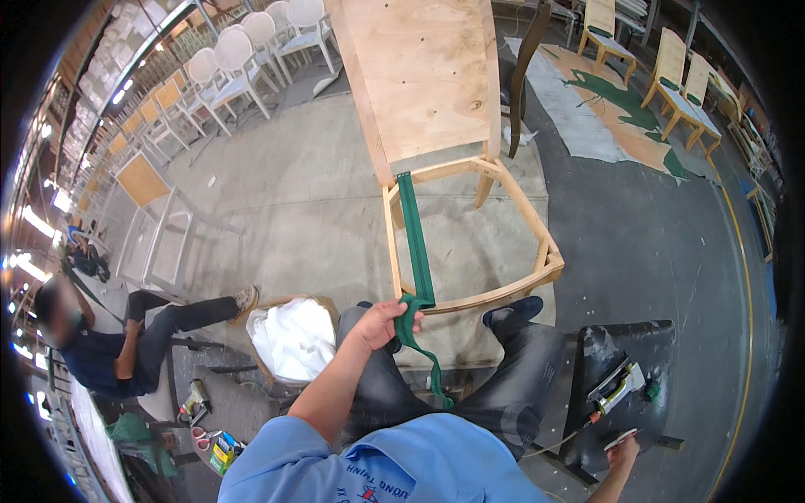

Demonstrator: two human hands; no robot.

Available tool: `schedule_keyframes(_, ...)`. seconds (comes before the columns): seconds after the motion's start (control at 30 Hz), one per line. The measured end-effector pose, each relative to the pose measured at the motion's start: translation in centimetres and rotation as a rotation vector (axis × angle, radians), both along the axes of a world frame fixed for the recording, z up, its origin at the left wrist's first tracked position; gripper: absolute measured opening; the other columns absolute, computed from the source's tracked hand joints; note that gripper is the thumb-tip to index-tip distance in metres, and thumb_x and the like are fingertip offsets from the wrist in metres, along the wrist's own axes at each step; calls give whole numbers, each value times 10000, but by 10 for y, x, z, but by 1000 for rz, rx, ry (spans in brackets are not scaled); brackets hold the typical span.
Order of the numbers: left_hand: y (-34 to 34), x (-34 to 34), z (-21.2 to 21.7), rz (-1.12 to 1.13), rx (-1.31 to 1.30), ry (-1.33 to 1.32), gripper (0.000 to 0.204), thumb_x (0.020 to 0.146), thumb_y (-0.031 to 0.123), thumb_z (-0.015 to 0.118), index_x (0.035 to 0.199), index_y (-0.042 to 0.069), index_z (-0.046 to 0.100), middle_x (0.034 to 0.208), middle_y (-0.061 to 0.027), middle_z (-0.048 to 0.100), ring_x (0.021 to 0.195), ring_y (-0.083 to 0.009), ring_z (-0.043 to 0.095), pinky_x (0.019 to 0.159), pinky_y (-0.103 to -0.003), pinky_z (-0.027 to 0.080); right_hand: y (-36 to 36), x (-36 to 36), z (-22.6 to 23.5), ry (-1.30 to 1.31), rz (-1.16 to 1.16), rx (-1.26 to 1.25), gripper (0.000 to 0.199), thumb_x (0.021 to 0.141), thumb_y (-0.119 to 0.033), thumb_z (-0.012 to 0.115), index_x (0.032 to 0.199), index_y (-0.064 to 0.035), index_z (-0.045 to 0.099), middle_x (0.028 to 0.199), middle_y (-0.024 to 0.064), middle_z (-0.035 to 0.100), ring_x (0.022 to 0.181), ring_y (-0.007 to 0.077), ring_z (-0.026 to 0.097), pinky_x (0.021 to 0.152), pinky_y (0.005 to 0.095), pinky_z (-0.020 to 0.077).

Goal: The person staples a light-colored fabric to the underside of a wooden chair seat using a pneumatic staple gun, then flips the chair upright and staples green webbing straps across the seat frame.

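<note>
A wooden chair frame [520,197] with a tall plywood back [428,80] stands before my knees. One green webbing strap [415,235] runs from the rear rail to the front rail, along the left side of its open seat. My left hand [379,325] pinches that strap at the front rail, and its loose end hangs down between my legs. At the lower right, my right hand [622,454] is closed on a small pale flat object [620,439] whose kind I cannot make out. Beside it a staple gun [616,386] lies on a worn black seat [587,352].
An air hose [560,446] runs from the staple gun toward me. To my left are a sack of white material [293,339], another staple gun [196,402], scissors [201,438] and a seated person [117,352]. Several white chairs [235,63] stand far left; wooden frames [671,75] stand far right.
</note>
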State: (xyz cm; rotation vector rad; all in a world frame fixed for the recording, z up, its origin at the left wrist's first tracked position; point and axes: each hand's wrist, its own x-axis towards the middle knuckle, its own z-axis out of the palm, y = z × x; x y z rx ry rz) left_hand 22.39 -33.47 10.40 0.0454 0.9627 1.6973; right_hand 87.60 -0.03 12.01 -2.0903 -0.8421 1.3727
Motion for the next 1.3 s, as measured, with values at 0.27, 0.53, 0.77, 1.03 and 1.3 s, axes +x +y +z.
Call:
schedule_keyframes(0.27,-6,-14,-8,83,180,-126,331,1037,190,582,1295,-17,590,1156,-137,726,869,-271,719,819,-424,604,-2,-227,42,-49,924,731,595,799,-27,827,1325,-40,548,1045,53,650,917,170,616,822,307,508)
schedule_keyframes(0.53,1,-24,-12,69,205,-165,348,1034,182,583,1329,0,570,1141,-135,729,850,-299,743,834,-444,599,-42,-484,17,-304,2031,1161,477,801,-466,793,1138,-157,660,999,100,672,993,324,654,870,457,435)
schedule_keyframes(0.77,-7,-31,-14,26,230,-208,348,1018,168,604,1329,12,594,1100,-138,745,853,-297,746,825,-430,607,-46,-557,-32,-284,2370,1170,382,811,-412,777,1094,-185,657,955,95,658,980,304,658,844,431,423)
schedule_keyframes(1.03,-6,-30,-17,-78,207,-183,388,1017,145,593,1378,7,564,1082,-140,743,870,-298,743,817,-416,609,-36,-576,-48,-209,2546,1067,306,850,-354,753,1098,-203,655,975,61,662,1008,291,667,868,441,472)
schedule_keyframes(1.3,-5,-22,-7,-187,264,-180,362,1020,102,580,1370,11,571,1092,-152,742,914,-300,744,863,-429,612,-47,-566,-45,-69,2377,1206,342,825,-372,788,1083,-182,665,902,76,650,871,322,677,745,459,526)
